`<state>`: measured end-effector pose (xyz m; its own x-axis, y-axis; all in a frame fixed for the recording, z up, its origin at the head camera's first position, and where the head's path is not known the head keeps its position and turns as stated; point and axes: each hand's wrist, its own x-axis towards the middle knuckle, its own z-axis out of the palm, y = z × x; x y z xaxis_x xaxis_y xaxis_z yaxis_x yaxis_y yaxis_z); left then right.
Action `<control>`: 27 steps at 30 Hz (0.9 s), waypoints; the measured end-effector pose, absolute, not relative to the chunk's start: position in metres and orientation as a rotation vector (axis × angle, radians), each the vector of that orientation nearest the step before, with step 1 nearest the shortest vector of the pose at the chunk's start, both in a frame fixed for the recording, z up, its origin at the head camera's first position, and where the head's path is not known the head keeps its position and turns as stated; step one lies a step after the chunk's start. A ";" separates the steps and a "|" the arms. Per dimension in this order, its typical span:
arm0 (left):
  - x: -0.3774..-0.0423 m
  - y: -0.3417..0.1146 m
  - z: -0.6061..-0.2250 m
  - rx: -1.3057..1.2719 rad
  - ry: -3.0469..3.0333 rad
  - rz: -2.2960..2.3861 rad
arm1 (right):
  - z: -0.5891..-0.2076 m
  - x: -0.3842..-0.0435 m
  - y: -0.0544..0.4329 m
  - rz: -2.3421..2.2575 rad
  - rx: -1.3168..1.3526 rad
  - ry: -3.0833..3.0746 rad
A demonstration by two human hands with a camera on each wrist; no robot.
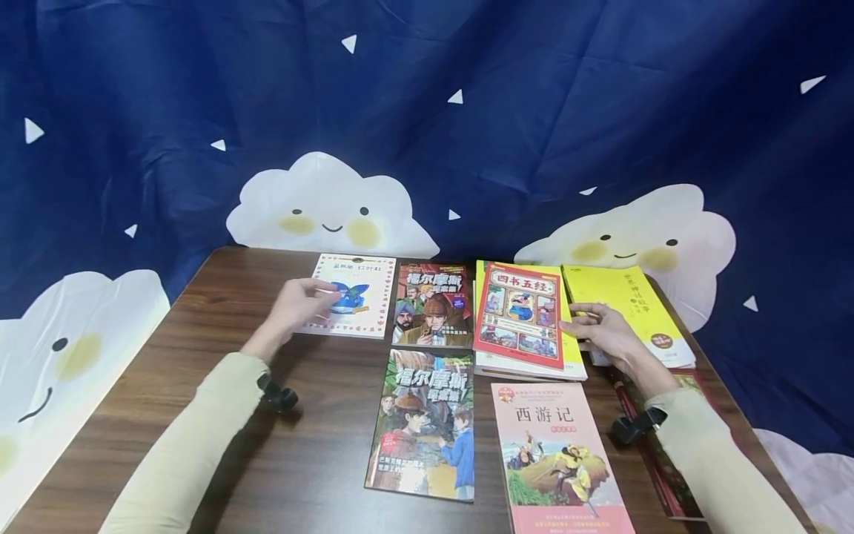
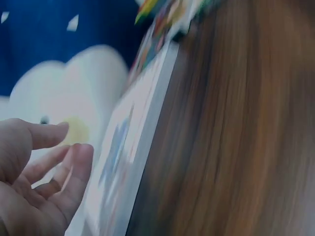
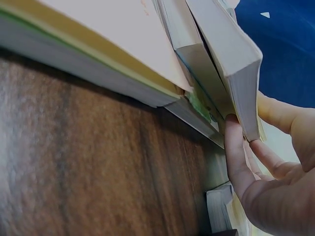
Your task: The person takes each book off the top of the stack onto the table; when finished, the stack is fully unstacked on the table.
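My left hand hovers over a white book with a blue picture and a dotted red border. In the left wrist view its fingers are loosely bent and hold nothing, above the white book. At the right side of a pile, my right hand pinches the edge of a red comic-style book. The right wrist view shows the thumb on one face and fingers beneath the tilted book; its cover is hidden there. Below the red book lies a yellow book.
Two detective books stand in a column beside the white book, the nearer one towards me. A pink book lies in front of the pile. Farther right are a yellow book and a dark red book, partly under my forearm.
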<state>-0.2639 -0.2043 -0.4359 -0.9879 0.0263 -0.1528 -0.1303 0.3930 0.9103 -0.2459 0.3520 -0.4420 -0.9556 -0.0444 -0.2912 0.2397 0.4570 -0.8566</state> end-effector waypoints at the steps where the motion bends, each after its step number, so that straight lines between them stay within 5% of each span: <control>1: -0.264 -0.193 -0.436 -0.080 2.464 1.692 | -0.442 -0.246 0.352 -1.499 0.169 2.435; 15: -0.252 -0.028 -0.454 0.111 2.014 1.881 | -0.445 -0.248 0.351 -1.492 0.199 2.439; 27: -0.243 0.027 -0.461 0.056 1.945 1.941 | -0.442 -0.247 0.352 -1.491 0.179 2.436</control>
<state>-0.2425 0.0266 -0.4609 -0.9230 0.2980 -0.2434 -0.2429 0.0394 0.9692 -0.2475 0.3516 -0.4423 -0.9536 -0.0396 -0.2986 0.2479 0.4598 -0.8527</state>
